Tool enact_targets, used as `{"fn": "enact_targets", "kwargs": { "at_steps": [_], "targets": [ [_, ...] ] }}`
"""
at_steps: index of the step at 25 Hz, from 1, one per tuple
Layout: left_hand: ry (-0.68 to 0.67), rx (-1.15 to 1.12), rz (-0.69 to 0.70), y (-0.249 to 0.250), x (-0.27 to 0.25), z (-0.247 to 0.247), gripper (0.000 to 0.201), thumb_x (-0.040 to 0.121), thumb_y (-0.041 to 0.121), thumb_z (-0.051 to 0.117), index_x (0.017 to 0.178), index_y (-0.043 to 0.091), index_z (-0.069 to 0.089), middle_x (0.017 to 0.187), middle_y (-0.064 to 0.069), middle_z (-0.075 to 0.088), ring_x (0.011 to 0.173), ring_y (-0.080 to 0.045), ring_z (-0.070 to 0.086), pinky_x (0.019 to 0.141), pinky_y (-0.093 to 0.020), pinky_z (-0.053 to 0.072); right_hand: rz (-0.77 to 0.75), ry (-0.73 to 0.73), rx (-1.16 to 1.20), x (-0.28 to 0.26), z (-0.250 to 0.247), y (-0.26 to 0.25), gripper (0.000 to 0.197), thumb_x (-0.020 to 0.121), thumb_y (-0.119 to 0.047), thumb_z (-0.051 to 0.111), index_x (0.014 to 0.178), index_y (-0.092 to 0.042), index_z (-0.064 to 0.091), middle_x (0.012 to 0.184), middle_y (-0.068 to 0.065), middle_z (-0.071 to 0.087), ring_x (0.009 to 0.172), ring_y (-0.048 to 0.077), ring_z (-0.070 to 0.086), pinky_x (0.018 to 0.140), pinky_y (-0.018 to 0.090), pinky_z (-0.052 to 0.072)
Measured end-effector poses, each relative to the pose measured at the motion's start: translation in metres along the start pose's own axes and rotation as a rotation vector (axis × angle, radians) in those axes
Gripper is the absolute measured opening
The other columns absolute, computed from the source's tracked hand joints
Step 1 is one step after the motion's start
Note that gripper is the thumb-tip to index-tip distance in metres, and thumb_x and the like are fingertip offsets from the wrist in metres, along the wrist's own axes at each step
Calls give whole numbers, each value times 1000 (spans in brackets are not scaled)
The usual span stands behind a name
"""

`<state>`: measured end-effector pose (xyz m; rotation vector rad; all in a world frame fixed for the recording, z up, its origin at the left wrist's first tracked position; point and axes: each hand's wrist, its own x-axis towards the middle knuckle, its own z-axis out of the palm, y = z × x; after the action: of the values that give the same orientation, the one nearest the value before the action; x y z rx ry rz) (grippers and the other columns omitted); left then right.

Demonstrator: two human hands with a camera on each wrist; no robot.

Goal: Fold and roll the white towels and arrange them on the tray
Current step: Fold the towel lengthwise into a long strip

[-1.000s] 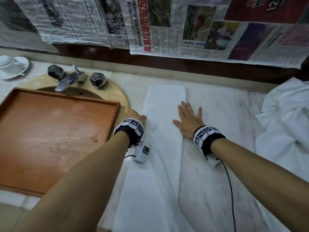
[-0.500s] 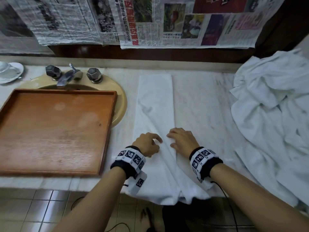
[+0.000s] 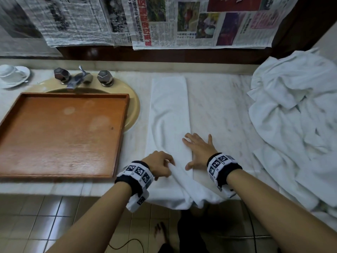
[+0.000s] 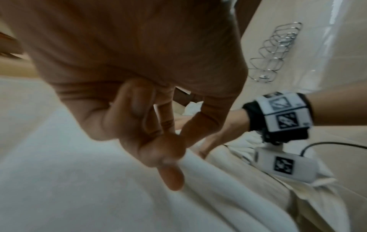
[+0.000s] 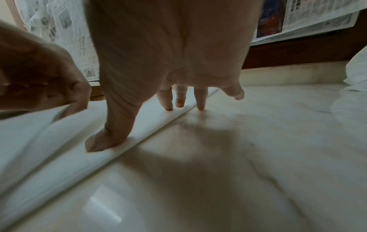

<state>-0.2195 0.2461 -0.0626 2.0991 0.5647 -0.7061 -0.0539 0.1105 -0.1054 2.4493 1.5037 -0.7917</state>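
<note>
A long folded white towel lies lengthwise on the marble counter, its near end hanging over the front edge. My left hand pinches a raised fold of the towel near that edge, thumb against curled fingers. My right hand lies flat with spread fingers on the towel's right edge, fingertips pressing the cloth down. The empty wooden tray sits to the left, over the sink.
A heap of loose white towels covers the counter's right end. A beige sink with a chrome tap lies behind the tray. A white cup and saucer stands far left. Newspaper covers the wall. Tiled floor lies below the counter edge.
Both hands came back from the towel's middle to its near end. The left hand now pinches a fold; the right hand, curled half a second ago, has spread flat on the towel.
</note>
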Motion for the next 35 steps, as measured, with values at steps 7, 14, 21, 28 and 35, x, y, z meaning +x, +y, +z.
{"fn": "enact_targets", "kwargs": {
  "at_steps": [7,14,21,28,35],
  "targets": [
    [-21,34,-46,-25,-22,14,23,72,9,66,92,19,68,61,5,67,44,0,52,50,-18,41,-20,136,58,-13,14,-9,88,79,-47,71,150,-24,25,159,-3,8,146,17,5,116,54,10],
    [-72,40,65,-27,-30,44,21,73,22,74,92,28,71,83,5,71,82,-9,64,82,-29,55,1,193,162,-20,25,-13,69,85,-33,68,145,-26,33,141,-5,32,132,16,29,106,44,28],
    [32,-42,51,-54,-51,53,13,73,19,67,80,26,75,75,4,72,76,-13,67,70,-24,53,52,181,168,-21,43,-19,64,95,-25,56,149,-21,24,153,-6,17,142,13,18,113,47,19],
    [205,-133,-79,-75,-61,59,17,78,31,73,65,22,76,65,2,71,68,-15,66,66,-30,55,63,134,201,-24,42,-21,62,98,-19,51,151,-22,20,155,-7,10,144,11,15,116,50,12],
    [354,-327,-203,-80,-59,69,28,73,27,82,58,15,61,49,7,56,43,-3,47,41,-15,34,379,295,348,-71,48,-60,38,95,-36,52,125,-14,48,132,5,44,121,26,44,92,41,41]
  ]
}}
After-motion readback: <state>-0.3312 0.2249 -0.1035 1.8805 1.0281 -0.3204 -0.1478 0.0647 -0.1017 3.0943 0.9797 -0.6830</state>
